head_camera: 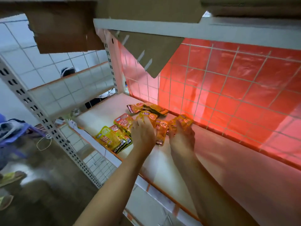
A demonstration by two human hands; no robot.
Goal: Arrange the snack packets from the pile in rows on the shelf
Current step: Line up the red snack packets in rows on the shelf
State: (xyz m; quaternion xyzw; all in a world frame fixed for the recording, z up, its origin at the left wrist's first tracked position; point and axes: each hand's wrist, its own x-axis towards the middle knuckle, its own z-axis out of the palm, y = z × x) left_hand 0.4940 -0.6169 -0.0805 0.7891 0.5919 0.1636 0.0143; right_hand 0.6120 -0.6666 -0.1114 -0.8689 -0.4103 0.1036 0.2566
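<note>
A: What is seen nearest?

B: Two bare forearms are stretched forward over the shelf [211, 160], whose pale surface is edged in orange at the front.

A: And how are the hands held?

B: The left hand [143, 136] is closed on the near edge of a crumpled packet [147, 116], with the fingers bent over it. The right hand [180, 137] is wrapped round an orange packet [184, 121], which is held close to the back of the shelf. Some blur is noted on both.

A: Where is the rest of the pile found?

B: It is spread on the shelf's left part. A middle packet [161, 133] is lying flat between the two hands, partly covered by them. Left of the left hand, a yellow-green packet [106, 137] is laid near the front edge, overlapping others, and a red packet [124, 119] is set just behind it. Further back, two back packets [146, 108] are lying against the wire grid [228, 95].

A: What is seen behind that?

B: The grid is backed by a red sheet. Above it, a cardboard flap [146, 51] is hung down from the upper shelf. To the left, a slotted post [48, 128] and a tiled wall [48, 66] are visible.
</note>
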